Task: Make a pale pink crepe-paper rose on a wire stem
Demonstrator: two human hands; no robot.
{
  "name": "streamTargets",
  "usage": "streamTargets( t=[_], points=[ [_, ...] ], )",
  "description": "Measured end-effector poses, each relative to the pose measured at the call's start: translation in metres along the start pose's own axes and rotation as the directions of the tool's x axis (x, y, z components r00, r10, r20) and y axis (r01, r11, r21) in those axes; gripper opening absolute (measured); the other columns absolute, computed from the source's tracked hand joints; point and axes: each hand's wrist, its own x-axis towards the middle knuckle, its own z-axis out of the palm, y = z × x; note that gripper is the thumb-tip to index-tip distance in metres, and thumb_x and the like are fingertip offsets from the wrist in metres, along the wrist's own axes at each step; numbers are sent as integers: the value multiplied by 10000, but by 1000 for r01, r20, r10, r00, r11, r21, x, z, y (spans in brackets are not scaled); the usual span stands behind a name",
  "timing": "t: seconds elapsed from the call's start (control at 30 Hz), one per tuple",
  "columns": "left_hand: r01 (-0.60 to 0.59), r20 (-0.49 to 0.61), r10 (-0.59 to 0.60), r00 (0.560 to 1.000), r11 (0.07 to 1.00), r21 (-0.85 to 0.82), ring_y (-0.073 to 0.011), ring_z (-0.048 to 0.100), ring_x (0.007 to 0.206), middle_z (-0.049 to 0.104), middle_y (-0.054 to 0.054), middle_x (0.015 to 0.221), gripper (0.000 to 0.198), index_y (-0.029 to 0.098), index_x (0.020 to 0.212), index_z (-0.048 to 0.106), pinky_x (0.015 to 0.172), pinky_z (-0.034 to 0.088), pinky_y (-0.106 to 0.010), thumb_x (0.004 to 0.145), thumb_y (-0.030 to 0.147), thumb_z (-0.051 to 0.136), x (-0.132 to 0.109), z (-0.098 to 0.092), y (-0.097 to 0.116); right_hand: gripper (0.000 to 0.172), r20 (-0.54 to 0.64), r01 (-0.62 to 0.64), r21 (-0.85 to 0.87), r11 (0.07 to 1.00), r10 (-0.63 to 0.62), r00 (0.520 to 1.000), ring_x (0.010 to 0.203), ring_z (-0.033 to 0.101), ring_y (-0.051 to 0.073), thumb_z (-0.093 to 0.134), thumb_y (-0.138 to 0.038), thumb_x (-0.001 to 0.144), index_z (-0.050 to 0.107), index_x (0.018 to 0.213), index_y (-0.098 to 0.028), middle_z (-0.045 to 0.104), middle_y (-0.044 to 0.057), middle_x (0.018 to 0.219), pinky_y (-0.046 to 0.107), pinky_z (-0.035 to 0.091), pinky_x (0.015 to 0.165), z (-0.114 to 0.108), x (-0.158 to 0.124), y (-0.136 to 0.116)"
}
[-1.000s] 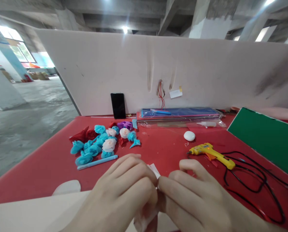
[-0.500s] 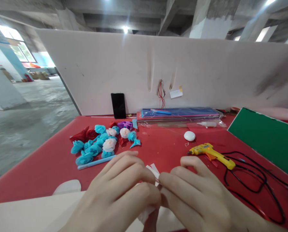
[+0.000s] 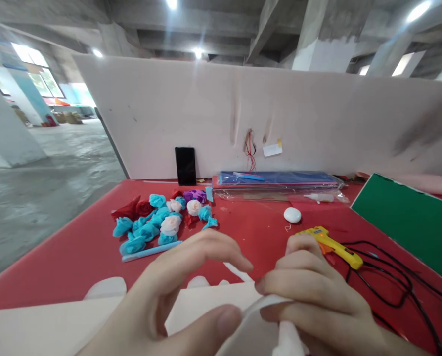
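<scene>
My right hand (image 3: pixel 310 291) pinches a white strip of soft paper (image 3: pixel 256 309) between thumb and fingers. The strip curves down to the left, toward my other thumb. Below the same hand hangs a white rolled or bunched piece (image 3: pixel 288 338), partly hidden by the fingers. My left hand (image 3: pixel 184 291) is open, thumb and fingers spread apart in a wide C. Its thumb tip lies beside the strip; whether they touch, I cannot tell. Under both hands lies a cream sheet (image 3: pixel 202 309), with a white rounded cut piece (image 3: pixel 106 287) at its far edge.
Blue, pink, red and purple paper flowers (image 3: pixel 147 230) lie left on the red table (image 3: pixel 239 227), by a blue rolled strip (image 3: pixel 152 250). At right are a yellow glue gun (image 3: pixel 341 249) with black cord, a white oval object (image 3: pixel 292 214) and a green board (image 3: pixel 402 222). A phone (image 3: pixel 186 166) leans behind.
My left hand has opened and come away from my right, which has shifted slightly right with the white paper. The curved strip between the hands now shows. The view has tilted up slightly.
</scene>
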Motion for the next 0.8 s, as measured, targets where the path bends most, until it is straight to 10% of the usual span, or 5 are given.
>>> streamTargets(
  t=[0.17,0.3,0.5,0.8],
  points=[
    [36,86,-14,996,967,-252,-117,743,1016,776,105,1062,298,463,1131,749,932,562,-115,866,598,746,9,1,-3,294,-35,-182,212,960,194,980,723,651,106,484,-267,1096,659,887,-159,745,32,874,242,518,715,4,-5,-1],
    [-36,-18,34,999,991,-129,-72,748,856,782,122,918,286,379,973,763,816,560,-61,810,142,762,10,10,-1,233,-24,-259,291,921,278,960,673,616,122,535,-273,1067,668,900,-181,713,35,827,234,491,609,11,-12,-3],
    [-94,-198,86,976,995,-31,-78,707,614,740,90,688,198,298,765,747,611,565,-76,865,156,652,17,12,0,226,13,-325,442,836,356,934,776,643,154,536,-289,1061,709,939,-213,722,57,906,253,517,689,19,-14,-3],
    [84,-419,18,908,971,222,-144,711,676,767,91,800,255,436,997,726,249,292,-85,811,264,695,11,4,-3,369,281,-465,845,264,521,806,918,616,184,449,-416,1094,741,930,-263,689,52,942,341,450,899,40,-25,-9]
  ],
)
